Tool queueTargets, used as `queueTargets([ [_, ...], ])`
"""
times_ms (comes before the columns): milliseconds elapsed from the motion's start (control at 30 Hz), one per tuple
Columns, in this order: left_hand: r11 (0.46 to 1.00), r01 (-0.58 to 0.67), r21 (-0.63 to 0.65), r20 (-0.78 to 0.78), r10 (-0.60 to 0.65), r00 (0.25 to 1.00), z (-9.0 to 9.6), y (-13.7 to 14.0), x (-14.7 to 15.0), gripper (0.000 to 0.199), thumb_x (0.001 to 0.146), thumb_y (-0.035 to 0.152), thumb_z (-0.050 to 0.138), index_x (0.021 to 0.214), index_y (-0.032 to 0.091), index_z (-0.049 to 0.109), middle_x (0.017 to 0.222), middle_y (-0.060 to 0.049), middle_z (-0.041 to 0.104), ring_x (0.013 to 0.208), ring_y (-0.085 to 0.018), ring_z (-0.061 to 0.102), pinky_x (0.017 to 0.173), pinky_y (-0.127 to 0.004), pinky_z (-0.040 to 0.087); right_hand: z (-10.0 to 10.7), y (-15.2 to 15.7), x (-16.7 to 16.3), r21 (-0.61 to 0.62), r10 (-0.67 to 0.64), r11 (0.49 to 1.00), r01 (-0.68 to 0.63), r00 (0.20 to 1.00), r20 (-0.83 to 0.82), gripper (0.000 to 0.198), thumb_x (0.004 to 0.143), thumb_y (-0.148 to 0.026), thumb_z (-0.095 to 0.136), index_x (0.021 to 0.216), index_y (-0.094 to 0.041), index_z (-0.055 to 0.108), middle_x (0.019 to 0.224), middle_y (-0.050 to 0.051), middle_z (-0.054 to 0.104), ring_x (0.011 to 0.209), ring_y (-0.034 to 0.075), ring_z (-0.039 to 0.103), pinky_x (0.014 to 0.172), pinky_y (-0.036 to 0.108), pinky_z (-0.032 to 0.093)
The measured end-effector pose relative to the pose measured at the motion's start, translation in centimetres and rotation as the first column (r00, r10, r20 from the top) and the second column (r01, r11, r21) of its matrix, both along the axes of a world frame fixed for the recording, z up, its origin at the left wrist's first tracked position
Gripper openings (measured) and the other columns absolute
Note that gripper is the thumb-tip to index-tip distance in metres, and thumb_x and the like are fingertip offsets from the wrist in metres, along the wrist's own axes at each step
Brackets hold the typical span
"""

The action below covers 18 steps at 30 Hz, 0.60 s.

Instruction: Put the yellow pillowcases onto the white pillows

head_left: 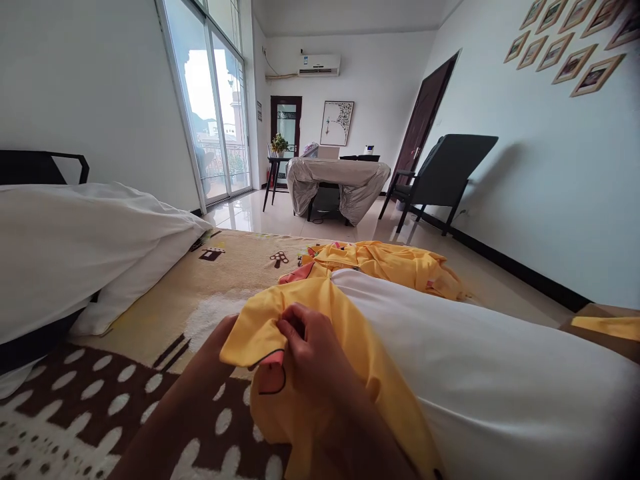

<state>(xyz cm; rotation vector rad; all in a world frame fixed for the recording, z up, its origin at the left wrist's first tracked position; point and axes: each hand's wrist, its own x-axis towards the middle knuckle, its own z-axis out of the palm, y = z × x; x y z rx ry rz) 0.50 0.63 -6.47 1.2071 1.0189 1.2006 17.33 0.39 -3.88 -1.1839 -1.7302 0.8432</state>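
Note:
Yellow fabric with coral-red patches and black outlines is gathered in front of me, partly drawn over the end of a long white pillow-like cushion. My right hand is closed on a fold of this yellow fabric, thumb and fingers pinched together. My left hand reaches beneath the same fabric's near-left flap, so its fingers are hidden. More of the yellow cloth lies bunched along the cushion's far side. What kind of cover the cloth is cannot be made out for certain.
Beneath lies a patterned brown and beige blanket. White cloth is heaped at left. A cardboard box with yellow cloth stands at right. Beyond are a black chair, a covered table and a glass sliding door.

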Motion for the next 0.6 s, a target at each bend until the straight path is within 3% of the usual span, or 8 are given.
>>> queueTargets([
  [100, 0.996, 0.085, 0.016, 0.004, -0.085, 0.996, 1.7, -0.3, 0.8, 0.018, 0.062, 0.022, 0.067, 0.055, 0.014, 0.053, 0.047, 0.004, 0.042, 0.046, -0.007, 0.035, 0.043, -0.018, 0.029, -0.5, 0.4, 0.0, -0.015, -0.005, 1.0, 0.004, 0.998, -0.058, 0.017, 0.085, -0.028, 0.05, 0.073, -0.017, 0.054, 0.064, -0.003, 0.053, 0.061, 0.01, 0.045, 0.056, 0.021, 0.032],
  [200, 0.993, 0.114, 0.012, 0.032, -0.114, 0.993, 2.3, -0.1, 0.3, 0.014, 0.063, 0.023, 0.064, 0.059, 0.014, 0.055, 0.049, 0.005, 0.041, 0.047, -0.006, 0.032, 0.044, -0.018, 0.028, -0.9, 0.9, 0.0, -0.015, -0.013, 1.0, 0.011, 0.992, -0.128, 0.019, 0.085, -0.032, 0.05, 0.073, -0.017, 0.053, 0.065, -0.003, 0.052, 0.061, 0.01, 0.046, 0.057, 0.022, 0.034],
  [300, 0.97, 0.244, -0.007, -0.129, -0.243, 0.962, 2.2, 0.6, -0.5, 0.009, 0.061, 0.021, 0.064, 0.062, 0.013, 0.059, 0.051, 0.004, 0.047, 0.049, -0.007, 0.036, 0.045, -0.018, 0.03, -1.0, 1.1, 0.1, -0.011, -0.018, 1.0, 0.016, 0.985, -0.171, 0.02, 0.085, -0.033, 0.051, 0.072, -0.017, 0.052, 0.065, -0.003, 0.051, 0.061, 0.01, 0.045, 0.056, 0.022, 0.034],
  [367, 0.943, 0.331, -0.04, -0.296, -0.328, 0.897, 2.0, 1.1, -0.7, 0.008, 0.061, 0.019, 0.064, 0.064, 0.012, 0.064, 0.055, 0.002, 0.052, 0.054, -0.01, 0.042, 0.049, -0.019, 0.036, -1.0, 1.2, 0.1, -0.016, -0.021, 1.0, 0.019, 0.983, -0.18, 0.02, 0.084, -0.034, 0.051, 0.072, -0.017, 0.052, 0.064, -0.003, 0.051, 0.06, 0.01, 0.044, 0.056, 0.022, 0.034],
  [400, 0.939, 0.34, -0.047, -0.386, -0.331, 0.861, 1.9, 1.3, -0.6, 0.009, 0.061, 0.019, 0.065, 0.066, 0.012, 0.065, 0.057, 0.001, 0.055, 0.057, -0.012, 0.045, 0.053, -0.021, 0.039, -1.0, 1.2, 0.1, -0.02, -0.02, 1.0, 0.017, 0.984, -0.18, 0.02, 0.084, -0.034, 0.051, 0.072, -0.017, 0.052, 0.065, -0.003, 0.051, 0.06, 0.01, 0.044, 0.056, 0.022, 0.034],
  [467, 0.963, 0.27, 0.025, -0.496, -0.222, 0.84, 1.8, 1.6, -0.4, 0.017, 0.058, 0.016, 0.066, 0.074, 0.011, 0.069, 0.065, -0.002, 0.061, 0.068, -0.017, 0.051, 0.059, -0.023, 0.044, -1.0, 1.2, 0.1, -0.026, -0.013, 1.0, 0.009, 0.985, -0.172, 0.02, 0.084, -0.034, 0.051, 0.073, -0.017, 0.053, 0.065, -0.002, 0.052, 0.06, 0.011, 0.045, 0.056, 0.023, 0.035],
  [533, 0.978, 0.16, 0.131, -0.437, -0.088, 0.895, 1.8, 1.6, -0.2, 0.033, 0.057, 0.016, 0.068, 0.089, 0.012, 0.069, 0.075, -0.004, 0.065, 0.077, -0.021, 0.054, 0.064, -0.024, 0.046, -1.0, 1.2, 0.1, -0.027, -0.006, 1.0, 0.001, 0.986, -0.165, 0.02, 0.084, -0.034, 0.051, 0.073, -0.017, 0.053, 0.066, -0.002, 0.053, 0.061, 0.011, 0.045, 0.057, 0.023, 0.035],
  [600, 0.981, 0.119, 0.153, -0.264, -0.076, 0.962, 1.8, 1.4, -0.1, 0.042, 0.061, 0.02, 0.066, 0.103, 0.015, 0.066, 0.085, -0.004, 0.067, 0.083, -0.022, 0.057, 0.066, -0.025, 0.047, -1.1, 1.3, 0.0, -0.023, -0.002, 1.0, -0.002, 0.987, -0.162, 0.021, 0.084, -0.034, 0.051, 0.074, -0.017, 0.053, 0.066, -0.002, 0.053, 0.061, 0.011, 0.046, 0.057, 0.023, 0.035],
])
